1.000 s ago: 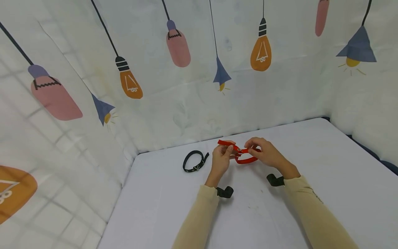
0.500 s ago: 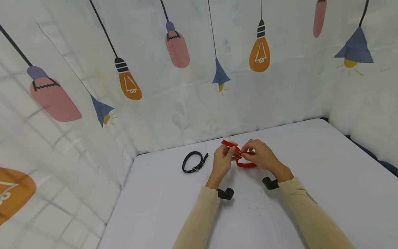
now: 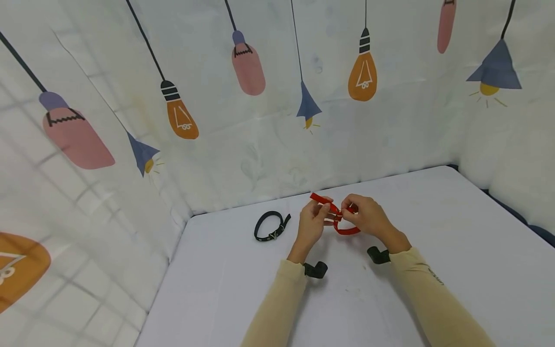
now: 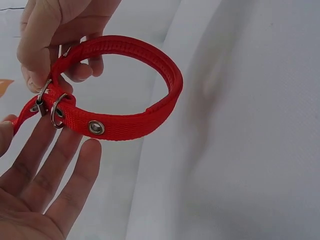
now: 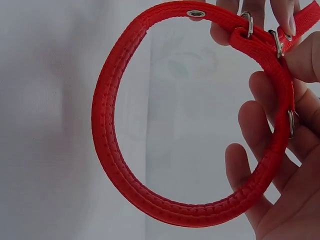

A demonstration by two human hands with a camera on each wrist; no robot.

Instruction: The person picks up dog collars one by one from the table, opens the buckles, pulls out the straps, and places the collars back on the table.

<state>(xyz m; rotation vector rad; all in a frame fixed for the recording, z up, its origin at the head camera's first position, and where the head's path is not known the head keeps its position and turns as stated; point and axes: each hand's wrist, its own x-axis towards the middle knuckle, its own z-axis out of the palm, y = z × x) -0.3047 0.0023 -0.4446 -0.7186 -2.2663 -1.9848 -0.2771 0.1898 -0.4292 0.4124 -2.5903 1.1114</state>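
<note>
- The red collar (image 4: pixel 172 82) is a round loop. It looks thick and soft, with rows of stitches along the inside.
- It has a shiny buckle (image 5: pixel 276 44), a metal ring (image 5: pixel 248 25) next to that, and a hole with a silver rim (image 4: pixel 96 127).
- It is up between my two hands, over the white table (image 3: pixel 208 270). Its loose end (image 3: pixel 318 198) sticks up past my left fingers.
- A second ago my right hand was farther off to the right. Now it is close to my left hand, and the loop hangs lower under my fingers.
- The black collar (image 3: pixel 264 239) has stayed in its spot on the table, left of my hands.
- My left hand (image 3: pixel 311 221) pinches the loose end near the buckle. My other left fingers reach out behind the strap.
- My right hand (image 3: pixel 368 217) holds the collar by the buckle with thumb and finger. Its other fingers are spread behind the band, with their tips showing inside the loop.
- Both arms reach forward in tan sleeves (image 3: pixel 277 299).
</note>
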